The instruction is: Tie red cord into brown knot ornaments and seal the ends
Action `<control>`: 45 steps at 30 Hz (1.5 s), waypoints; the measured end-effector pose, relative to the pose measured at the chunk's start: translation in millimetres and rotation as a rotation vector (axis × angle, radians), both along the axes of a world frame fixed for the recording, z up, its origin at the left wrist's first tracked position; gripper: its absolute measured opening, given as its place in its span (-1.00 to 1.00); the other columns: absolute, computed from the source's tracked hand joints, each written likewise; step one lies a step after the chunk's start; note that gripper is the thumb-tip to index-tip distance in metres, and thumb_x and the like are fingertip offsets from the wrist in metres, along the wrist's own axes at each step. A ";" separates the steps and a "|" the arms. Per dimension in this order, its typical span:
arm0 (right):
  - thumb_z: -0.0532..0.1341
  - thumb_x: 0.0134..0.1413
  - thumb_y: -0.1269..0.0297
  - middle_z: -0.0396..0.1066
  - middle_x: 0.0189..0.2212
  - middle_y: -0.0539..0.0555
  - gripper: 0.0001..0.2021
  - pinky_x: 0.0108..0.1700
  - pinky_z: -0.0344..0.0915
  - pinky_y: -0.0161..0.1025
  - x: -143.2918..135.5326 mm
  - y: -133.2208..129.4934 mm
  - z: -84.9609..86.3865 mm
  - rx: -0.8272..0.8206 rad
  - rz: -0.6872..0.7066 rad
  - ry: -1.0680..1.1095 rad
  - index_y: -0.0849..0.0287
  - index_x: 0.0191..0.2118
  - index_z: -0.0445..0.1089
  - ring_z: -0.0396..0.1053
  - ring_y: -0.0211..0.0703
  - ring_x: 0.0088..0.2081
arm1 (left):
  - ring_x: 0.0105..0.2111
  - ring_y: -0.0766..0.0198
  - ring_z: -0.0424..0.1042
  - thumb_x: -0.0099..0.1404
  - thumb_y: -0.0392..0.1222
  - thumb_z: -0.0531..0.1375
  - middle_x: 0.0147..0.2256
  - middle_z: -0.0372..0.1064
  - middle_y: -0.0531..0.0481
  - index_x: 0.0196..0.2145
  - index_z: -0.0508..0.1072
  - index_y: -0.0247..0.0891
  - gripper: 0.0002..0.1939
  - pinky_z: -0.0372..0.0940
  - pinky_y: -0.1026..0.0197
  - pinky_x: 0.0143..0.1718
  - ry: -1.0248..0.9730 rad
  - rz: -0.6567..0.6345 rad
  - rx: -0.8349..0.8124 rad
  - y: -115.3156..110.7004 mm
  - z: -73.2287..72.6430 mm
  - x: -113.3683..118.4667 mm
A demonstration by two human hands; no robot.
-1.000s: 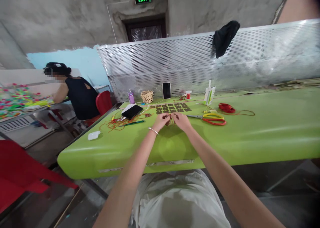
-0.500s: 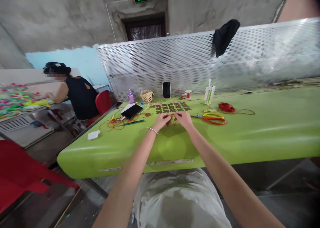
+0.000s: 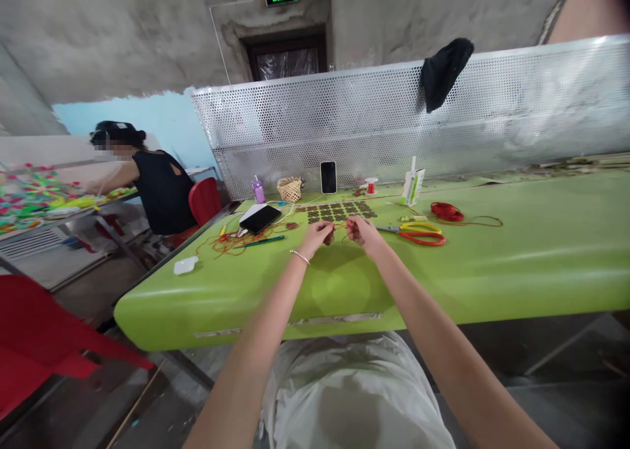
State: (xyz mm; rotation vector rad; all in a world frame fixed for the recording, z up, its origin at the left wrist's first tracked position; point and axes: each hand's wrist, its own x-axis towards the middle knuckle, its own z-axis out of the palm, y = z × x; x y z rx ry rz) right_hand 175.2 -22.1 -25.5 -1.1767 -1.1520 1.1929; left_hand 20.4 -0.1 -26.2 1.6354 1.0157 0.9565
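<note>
My left hand [image 3: 317, 237] is closed around a small brown piece, mostly covered by the fingers, with red cord at it. A thin red cord [image 3: 340, 225] spans the short gap to my right hand [image 3: 362, 232], whose fingers are pinched on it. Both hands are just above the green table. Right behind them lie rows of flat brown flower-shaped pieces [image 3: 339, 211]. Beside my right hand rest scissors [image 3: 418, 232] with yellow and red handles.
To the left are a black tablet [image 3: 260, 219], a tangle of orange-red cord [image 3: 224, 244], a green pen [image 3: 263, 241] and a white case [image 3: 186, 265]. Behind stand a wicker basket [image 3: 289, 189] and a phone [image 3: 328, 177]. A red cord bundle [image 3: 447, 211] lies right. A co-worker [image 3: 160, 186] sits left.
My hands have moved apart from nearly touching, the right one to the right and turned, so the red cord now shows stretched between them. The co-worker's arm has shifted.
</note>
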 end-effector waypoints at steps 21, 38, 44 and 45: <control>0.16 0.05 0.12 0.50 -0.27 0.11 -0.81 -0.62 0.22 -0.41 3.5 -7.0 8.4 0.201 -0.225 0.273 0.13 -0.43 0.27 0.46 -0.19 -0.32 | -0.67 0.44 0.28 0.18 -0.12 0.19 -0.68 0.27 0.11 -0.51 0.37 -0.34 -0.77 0.21 0.38 -0.60 0.001 -0.156 0.001 -15.9 10.1 6.5; 0.30 -0.11 0.22 0.29 -0.09 0.14 -0.87 -0.15 0.27 -0.19 -11.6 -9.6 -4.0 0.418 -0.036 -0.367 0.14 -0.41 0.43 0.33 -0.14 -0.22 | -0.18 0.19 0.38 0.31 -0.13 0.11 -0.09 0.32 -0.11 -0.05 0.33 -0.31 -0.70 0.34 0.04 -0.19 -0.106 0.200 -0.017 -1.6 5.7 -0.2; 0.23 0.02 0.36 0.38 -0.30 0.11 -0.84 -0.02 0.20 -0.13 -8.7 -5.2 -3.2 0.424 -0.021 -0.380 0.18 -0.55 0.41 0.21 -0.06 -0.01 | -0.17 0.18 0.38 0.30 -0.13 0.11 -0.08 0.31 -0.12 -0.04 0.32 -0.31 -0.69 0.34 0.03 -0.19 -0.171 0.314 -0.039 -1.7 8.1 0.2; 0.21 0.07 0.33 0.38 -0.28 0.10 -0.85 -0.03 0.21 -0.11 -6.5 -3.4 -3.3 0.410 -0.039 -0.363 0.20 -0.49 0.41 0.25 -0.08 -0.04 | -0.18 0.18 0.38 0.30 -0.13 0.11 -0.08 0.31 -0.12 -0.04 0.32 -0.31 -0.69 0.35 0.04 -0.19 -0.186 0.336 -0.041 -1.6 8.2 0.0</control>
